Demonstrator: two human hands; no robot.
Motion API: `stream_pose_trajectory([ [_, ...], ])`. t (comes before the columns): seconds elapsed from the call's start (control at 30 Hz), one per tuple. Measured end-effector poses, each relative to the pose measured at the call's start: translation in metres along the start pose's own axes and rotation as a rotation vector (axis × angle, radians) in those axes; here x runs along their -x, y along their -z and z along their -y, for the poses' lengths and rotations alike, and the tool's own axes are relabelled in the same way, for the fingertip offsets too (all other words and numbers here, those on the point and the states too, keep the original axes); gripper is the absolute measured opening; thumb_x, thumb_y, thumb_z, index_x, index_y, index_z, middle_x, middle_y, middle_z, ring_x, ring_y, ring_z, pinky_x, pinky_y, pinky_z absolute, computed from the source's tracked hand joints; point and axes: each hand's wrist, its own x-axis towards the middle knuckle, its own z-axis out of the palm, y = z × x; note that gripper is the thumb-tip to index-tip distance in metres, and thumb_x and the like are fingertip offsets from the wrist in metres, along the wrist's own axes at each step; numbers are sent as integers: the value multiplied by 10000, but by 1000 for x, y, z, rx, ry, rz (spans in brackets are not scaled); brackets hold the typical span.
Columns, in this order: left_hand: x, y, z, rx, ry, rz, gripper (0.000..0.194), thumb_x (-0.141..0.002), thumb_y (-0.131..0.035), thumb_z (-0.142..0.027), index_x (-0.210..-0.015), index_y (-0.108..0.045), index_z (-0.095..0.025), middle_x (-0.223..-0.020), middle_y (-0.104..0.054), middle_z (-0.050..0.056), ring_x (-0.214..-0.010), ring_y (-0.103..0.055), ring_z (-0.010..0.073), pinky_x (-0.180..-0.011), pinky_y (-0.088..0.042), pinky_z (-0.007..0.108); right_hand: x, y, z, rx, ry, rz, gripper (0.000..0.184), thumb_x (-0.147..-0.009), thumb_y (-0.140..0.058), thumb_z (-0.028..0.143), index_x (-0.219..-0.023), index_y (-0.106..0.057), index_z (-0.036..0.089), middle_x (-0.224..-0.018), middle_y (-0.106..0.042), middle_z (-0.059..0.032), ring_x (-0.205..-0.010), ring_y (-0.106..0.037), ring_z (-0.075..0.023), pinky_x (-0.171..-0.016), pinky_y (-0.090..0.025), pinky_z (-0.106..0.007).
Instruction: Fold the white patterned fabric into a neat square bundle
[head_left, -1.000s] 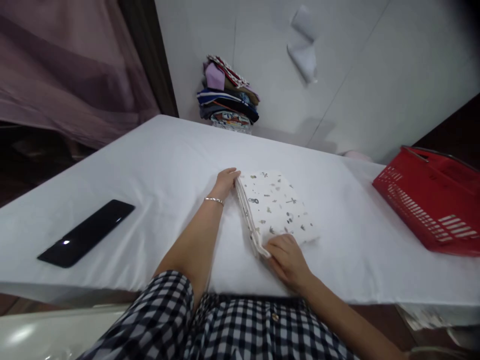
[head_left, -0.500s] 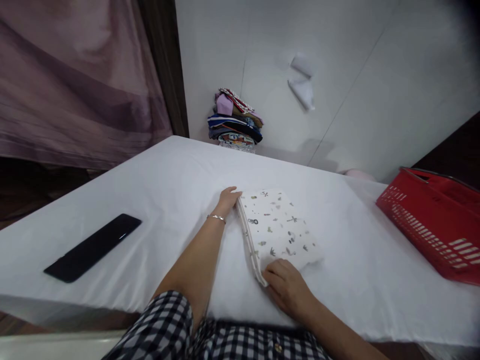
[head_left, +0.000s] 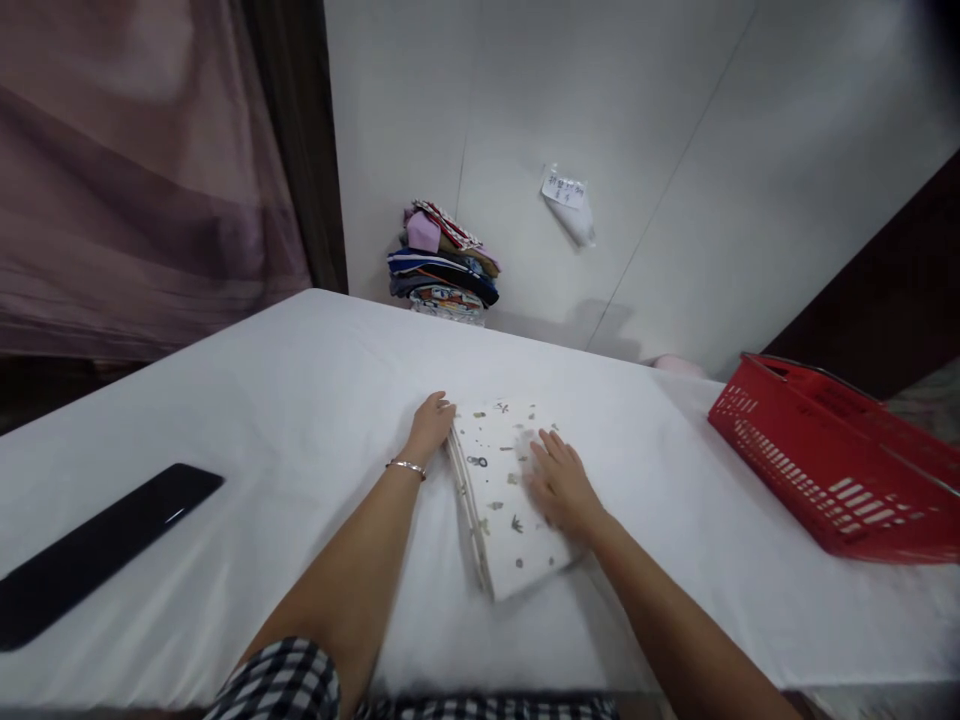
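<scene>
A folded white cloth [head_left: 499, 510] printed with small figures and plants lies in front of me, its layered folds along the left side. My left hand [head_left: 433, 422], with a bangle at the wrist, grips the cloth's far left corner, and part of its fingers is hidden by the fold. On top of the cloth, right of its middle, my right hand [head_left: 564, 487] rests with its fingers stretched out, slightly blurred by motion.
A white-covered table [head_left: 315, 360] carries a long black panel [head_left: 105, 545] at left and a red plastic basket [head_left: 810, 455] at right. Stacked folded clothes [head_left: 444, 262] stand by the back wall. A paper label [head_left: 566, 195] hangs there; a pink curtain [head_left: 135, 180] is at left.
My right hand has left the near edge of the cloth and moved forward onto its top, fingers opening out. My left hand stays at the far corner. The view has shifted somewhat.
</scene>
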Motion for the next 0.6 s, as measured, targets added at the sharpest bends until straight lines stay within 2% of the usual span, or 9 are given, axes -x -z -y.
stream_pose_trajectory([
  [0.1, 4, -2, -3, -47, -57, 1, 434, -787, -523, -202, -1219, -522, -152, -1229, -576, 121, -1125, -531, 219, -1000, -370, 357, -7, -12, -17, 121, -98, 203, 582, -921, -294, 482, -1389, -352, 141, -1494, -219, -127, -1387, -136, -258, -1095, -151, -478],
  [0.2, 5, -3, -4, -96, -138, 5, 412, -813, -483, -192, -1222, -521, -149, -1274, -540, 121, -1187, -478, 222, -1043, -319, 376, -13, -8, -14, 141, -126, 245, 619, -914, -282, 519, -1405, -324, 144, -1506, -175, -123, -1393, -97, -258, -1098, -121, -474],
  [0.27, 3, -2, -1, -67, -132, 32, 412, -813, -487, -198, -1223, -521, -160, -1268, -544, 115, -1180, -483, 219, -1041, -322, 372, -22, -2, -1, 123, -94, 202, 627, -911, -285, 529, -1412, -306, 152, -1513, -146, -117, -1397, -64, -255, -1100, -97, -481],
  [0.37, -2, 2, 4, 14, -54, 82, 430, -795, -523, -223, -1220, -524, -164, -1209, -585, 115, -1089, -551, 204, -966, -397, 331, -39, -6, 30, 63, 63, 145, 633, -918, -274, 528, -1430, -258, 156, -1520, -120, -97, -1401, -33, -228, -1110, -70, -466],
  [0.5, -6, 7, 8, 58, -16, 99, 472, -787, -539, -257, -1242, -500, -141, -1180, -603, 125, -1008, -592, 182, -870, -451, 289, -47, -34, 67, 10, 221, 249, 667, -910, -275, 554, -1425, -265, 131, -1504, -178, -123, -1396, -87, -246, -1108, -96, -478],
  [0.6, -7, 7, 9, 83, -2, 98, 480, -777, -545, -253, -1240, -505, -133, -1147, -621, 121, -994, -597, 178, -873, -444, 286, -45, -45, 74, 3, 231, 266, 684, -912, -257, 561, -1425, -262, 108, -1506, -153, -139, -1396, -74, -256, -1110, -78, -481],
])
